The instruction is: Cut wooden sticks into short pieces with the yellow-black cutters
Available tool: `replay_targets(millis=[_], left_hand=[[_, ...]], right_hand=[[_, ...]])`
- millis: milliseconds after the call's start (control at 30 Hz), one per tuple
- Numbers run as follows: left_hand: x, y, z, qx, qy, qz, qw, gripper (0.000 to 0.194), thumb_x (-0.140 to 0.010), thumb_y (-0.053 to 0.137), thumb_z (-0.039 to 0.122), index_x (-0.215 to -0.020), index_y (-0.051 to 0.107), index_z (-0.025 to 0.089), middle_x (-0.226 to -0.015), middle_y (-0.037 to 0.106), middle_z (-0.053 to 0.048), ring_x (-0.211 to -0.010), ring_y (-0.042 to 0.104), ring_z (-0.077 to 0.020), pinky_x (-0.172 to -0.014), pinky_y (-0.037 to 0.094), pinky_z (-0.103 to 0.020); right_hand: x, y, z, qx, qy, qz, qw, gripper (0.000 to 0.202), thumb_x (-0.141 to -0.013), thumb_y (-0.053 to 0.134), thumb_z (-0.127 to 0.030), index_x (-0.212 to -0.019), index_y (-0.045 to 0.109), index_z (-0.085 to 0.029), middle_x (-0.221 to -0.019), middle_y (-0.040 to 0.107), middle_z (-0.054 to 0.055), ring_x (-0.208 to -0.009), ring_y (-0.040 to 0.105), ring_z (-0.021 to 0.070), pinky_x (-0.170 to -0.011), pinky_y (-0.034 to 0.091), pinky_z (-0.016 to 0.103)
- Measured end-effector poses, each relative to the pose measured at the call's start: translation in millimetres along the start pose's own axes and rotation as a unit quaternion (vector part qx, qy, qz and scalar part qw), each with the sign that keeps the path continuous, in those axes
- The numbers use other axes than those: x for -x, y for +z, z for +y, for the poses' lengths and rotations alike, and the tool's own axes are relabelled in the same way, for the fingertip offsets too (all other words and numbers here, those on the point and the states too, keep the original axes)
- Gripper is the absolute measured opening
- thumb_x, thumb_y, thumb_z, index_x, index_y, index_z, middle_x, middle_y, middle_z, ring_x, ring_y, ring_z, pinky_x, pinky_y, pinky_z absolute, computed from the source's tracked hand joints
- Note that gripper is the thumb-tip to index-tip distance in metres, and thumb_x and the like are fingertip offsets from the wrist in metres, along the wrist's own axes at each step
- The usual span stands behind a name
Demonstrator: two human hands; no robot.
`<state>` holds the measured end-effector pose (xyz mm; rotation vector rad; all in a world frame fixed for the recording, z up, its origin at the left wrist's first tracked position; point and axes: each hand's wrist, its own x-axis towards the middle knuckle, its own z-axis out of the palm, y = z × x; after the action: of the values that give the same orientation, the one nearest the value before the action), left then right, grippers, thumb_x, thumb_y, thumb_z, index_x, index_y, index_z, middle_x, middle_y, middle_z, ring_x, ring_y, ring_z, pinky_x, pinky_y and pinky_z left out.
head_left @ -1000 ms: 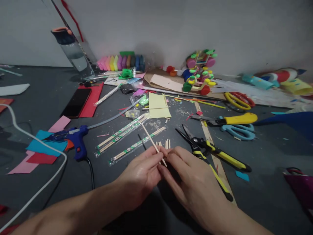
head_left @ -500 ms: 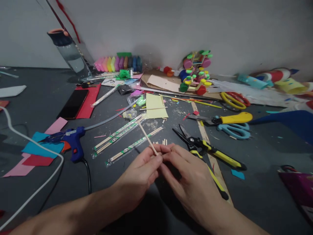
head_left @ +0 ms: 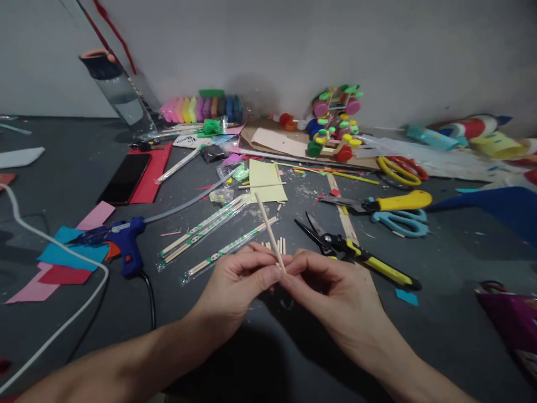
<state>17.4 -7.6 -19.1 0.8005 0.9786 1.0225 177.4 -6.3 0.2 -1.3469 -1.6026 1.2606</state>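
Tabletop (head_left: 453,330): flat, matte, dark grey.
Right hand (head_left: 344,296): pinching lower end of wooden stick (head_left: 268,226).
Left hand (head_left: 237,280): thumb and fingers closed on same end.
Wooden stick: slim, straight, pale; extends from between hands toward tabletop's far edge.
Short wooden pieces (head_left: 282,245): pale, straight-sided, just beyond hands.

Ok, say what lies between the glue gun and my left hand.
The head view shows ends of wrapped stick packets between the glue gun and the left hand.

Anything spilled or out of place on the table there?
Pale crumbs are scattered beside the yellow paper, like unswept debris. The black-and-yellow cutters also lie with blades apart near the right hand, which looks careless.
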Motion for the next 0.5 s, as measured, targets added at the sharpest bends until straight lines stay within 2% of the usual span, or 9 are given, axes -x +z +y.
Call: replay_targets(millis=[100,233,367,500], left_hand=[[-1.8,-0.2,-2.8,0.04,-0.013,0.004,0.999,0.011,-0.073,0.081,0.023,-0.069,0.079,0.014,-0.081,0.067,-0.005,-0.068,0.059,-0.0115,-0.062,0.047,-0.022],[-3.4,-1.7,-2.9,0.122,-0.082,-0.006,0.989,0.021,-0.068,0.087,0.03,-0.069,0.076,0.013,-0.06,0.063,0.0,-0.05,0.055,-0.0065,-0.053,0.045,-0.018],[-4.2,-2.3,0.6,0.167,-0.142,-0.017,0.976,0.027,-0.065,0.089,0.033,-0.072,0.074,0.011,-0.05,0.057,0.003,-0.044,0.051,-0.0055,-0.045,0.042,-0.015],[-3.8,-2.2,3.0,0.142,-0.158,-0.031,0.977,0.026,-0.064,0.089,0.032,-0.069,0.074,0.011,-0.052,0.056,0.003,-0.045,0.048,-0.005,-0.043,0.042,-0.015]], right_hand=[[-0.4,-0.2,-3.9,0.023,-0.012,-0.024,0.999,0.021,-0.087,0.067,-0.034,-0.071,0.072,-0.022,-0.071,0.071,-0.001,-0.062,0.062,0.0136,-0.056,0.048,0.021],[-0.5,-3.4,-4.7,0.048,-0.073,-0.057,0.995,0.016,-0.09,0.065,-0.023,-0.076,0.073,-0.023,-0.073,0.07,-0.003,-0.068,0.065,0.0119,-0.066,0.05,0.022],[1.6,-5.3,-0.2,0.11,-0.139,-0.056,0.983,0.017,-0.092,0.063,-0.019,-0.079,0.072,-0.024,-0.075,0.069,-0.003,-0.069,0.064,0.011,-0.065,0.048,0.022],[3.7,-4.7,2.8,0.145,-0.196,-0.045,0.969,0.019,-0.095,0.061,-0.022,-0.078,0.07,-0.022,-0.071,0.066,-0.001,-0.065,0.062,0.0106,-0.059,0.045,0.022]])
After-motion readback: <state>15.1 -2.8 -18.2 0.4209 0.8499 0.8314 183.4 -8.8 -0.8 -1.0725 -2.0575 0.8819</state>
